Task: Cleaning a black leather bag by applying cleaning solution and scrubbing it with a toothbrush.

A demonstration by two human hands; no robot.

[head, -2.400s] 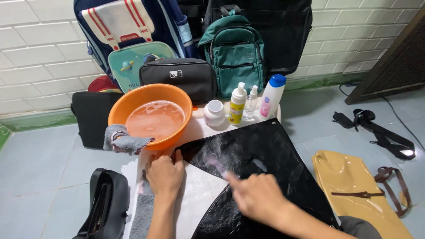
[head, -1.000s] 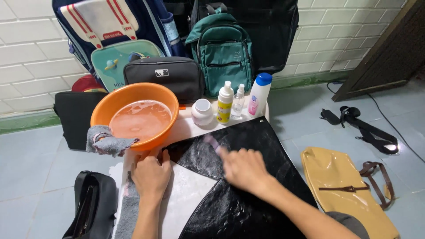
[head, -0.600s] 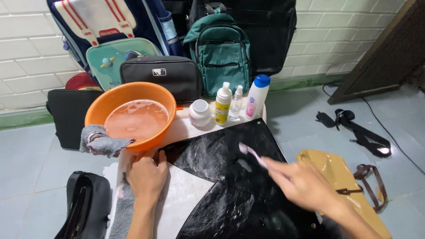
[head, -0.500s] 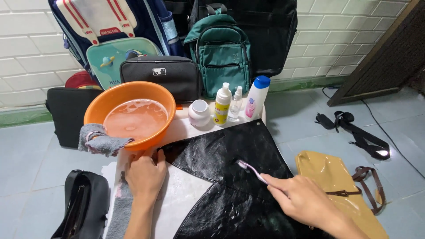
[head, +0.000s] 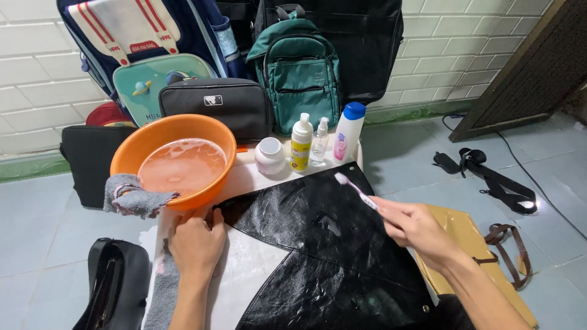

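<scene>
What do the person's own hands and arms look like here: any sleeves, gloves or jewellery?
Both are bare. The left hand and right hand wear no gloves, and no rings, watch or bracelets show. Both forearms are uncovered to the frame edge, so no sleeve is visible.

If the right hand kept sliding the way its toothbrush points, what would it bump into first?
Probably the white bottle with the blue cap. The right hand aims its toothbrush up and left across the black bag toward it, though depth is hard to judge.
</scene>
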